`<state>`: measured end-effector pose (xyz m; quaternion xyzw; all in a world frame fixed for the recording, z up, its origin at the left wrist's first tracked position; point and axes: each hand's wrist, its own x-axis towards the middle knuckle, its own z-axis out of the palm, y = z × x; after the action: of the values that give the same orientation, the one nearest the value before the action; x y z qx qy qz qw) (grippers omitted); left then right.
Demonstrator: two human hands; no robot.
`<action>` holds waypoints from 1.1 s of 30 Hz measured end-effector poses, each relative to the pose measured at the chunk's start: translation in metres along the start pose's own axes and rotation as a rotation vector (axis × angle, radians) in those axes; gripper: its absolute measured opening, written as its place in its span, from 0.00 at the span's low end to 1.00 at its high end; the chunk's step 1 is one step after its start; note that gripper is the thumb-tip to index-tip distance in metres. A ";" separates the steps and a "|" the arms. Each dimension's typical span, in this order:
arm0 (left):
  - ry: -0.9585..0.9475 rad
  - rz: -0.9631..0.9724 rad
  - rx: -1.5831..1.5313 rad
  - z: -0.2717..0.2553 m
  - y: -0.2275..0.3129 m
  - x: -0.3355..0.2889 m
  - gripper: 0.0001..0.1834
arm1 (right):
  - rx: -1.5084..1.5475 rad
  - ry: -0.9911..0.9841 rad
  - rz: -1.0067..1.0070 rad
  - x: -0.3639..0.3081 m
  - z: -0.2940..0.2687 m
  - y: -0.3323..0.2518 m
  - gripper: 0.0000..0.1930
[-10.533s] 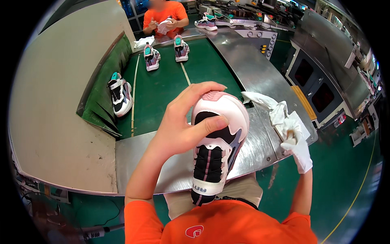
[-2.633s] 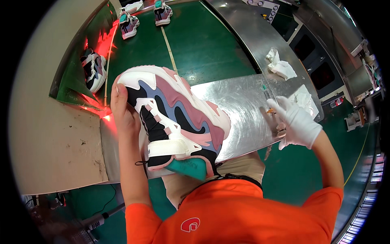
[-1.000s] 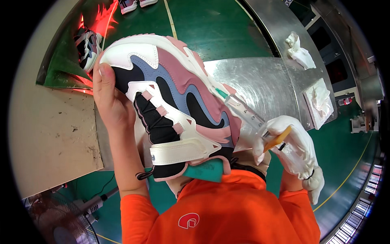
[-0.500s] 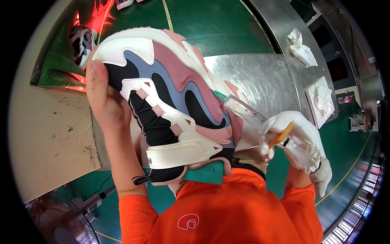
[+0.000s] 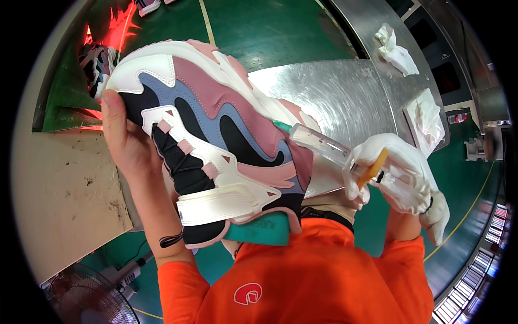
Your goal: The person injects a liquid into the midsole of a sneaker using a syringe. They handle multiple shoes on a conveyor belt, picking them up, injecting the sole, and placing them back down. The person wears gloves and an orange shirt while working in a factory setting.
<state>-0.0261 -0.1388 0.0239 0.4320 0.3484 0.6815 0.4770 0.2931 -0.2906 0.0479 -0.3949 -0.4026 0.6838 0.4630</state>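
Observation:
A chunky sneaker (image 5: 216,135) in white, pink, blue and black is held on its side up in front of me, sole turned away. My bare left hand (image 5: 127,140) grips it near the toe, thumb on the upper and the other fingers hidden behind. Inside the collar sits a green shoe last (image 5: 259,228). My right hand (image 5: 391,167), in a white glove, is closed around a clear syringe (image 5: 321,143) with a green tip and an orange-yellow stick-like piece (image 5: 373,168). That tip meets the shoe's sole edge near the heel; whether it touches I cannot tell.
Behind the shoe runs a metal worktop (image 5: 345,97) beside a green conveyor belt (image 5: 270,32). Crumpled white cloths (image 5: 396,51) lie to the right. Another sneaker (image 5: 99,70) stands far left under red light. A fan (image 5: 86,297) is at lower left, below a beige board (image 5: 70,189).
The shoe and my left hand have shifted left. The syringe tip has moved slightly left, while my gloved right hand sits a little farther right, still holding the syringe.

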 end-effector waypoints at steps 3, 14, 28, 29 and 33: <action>0.006 0.006 0.031 0.001 0.001 0.003 0.22 | 0.001 -0.009 -0.002 -0.001 -0.005 -0.002 0.42; 0.054 0.005 0.056 0.005 -0.001 0.000 0.23 | -0.008 -0.043 0.009 -0.006 -0.012 0.000 0.41; 0.049 -0.057 0.113 -0.007 -0.006 0.005 0.22 | 0.018 -0.063 0.020 -0.007 -0.023 0.007 0.39; 0.057 -0.075 0.085 -0.011 -0.007 0.008 0.22 | 0.020 -0.064 0.028 -0.007 -0.024 0.007 0.38; 0.052 -0.121 0.105 -0.016 -0.010 0.011 0.22 | 0.051 -0.042 0.054 -0.005 -0.029 0.013 0.38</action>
<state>-0.0392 -0.1260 0.0117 0.4168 0.4216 0.6432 0.4847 0.3162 -0.2929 0.0259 -0.3793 -0.3838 0.7143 0.4456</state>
